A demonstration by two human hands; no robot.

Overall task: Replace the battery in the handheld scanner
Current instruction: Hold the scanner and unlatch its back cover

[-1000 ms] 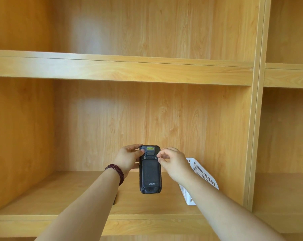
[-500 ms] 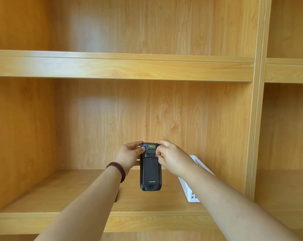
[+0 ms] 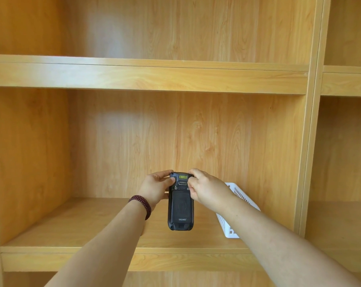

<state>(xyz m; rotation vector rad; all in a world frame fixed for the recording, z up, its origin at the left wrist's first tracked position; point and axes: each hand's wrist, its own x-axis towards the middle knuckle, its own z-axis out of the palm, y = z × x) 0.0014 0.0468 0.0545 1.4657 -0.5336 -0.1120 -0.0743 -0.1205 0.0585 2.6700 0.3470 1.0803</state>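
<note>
Both hands grip the handheld scanner (image 3: 181, 204) in the air above the shelf (image 3: 76, 224): left hand (image 3: 157, 188) and right hand (image 3: 206, 190) pinch its top corners. Its back cover looks closed, so the battery swap seems barely begun; a white basket (image 3: 240, 198) stands at the shelf's right end.

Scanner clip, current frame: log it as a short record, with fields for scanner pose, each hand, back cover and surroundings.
scanner pose: handheld scanner held upright in the air, back facing the camera
left hand: left hand grips its upper left edge
right hand: right hand pinches at its upper right edge
back cover: in place
surroundings: wooden shelf; white basket on it, behind the right forearm
</note>
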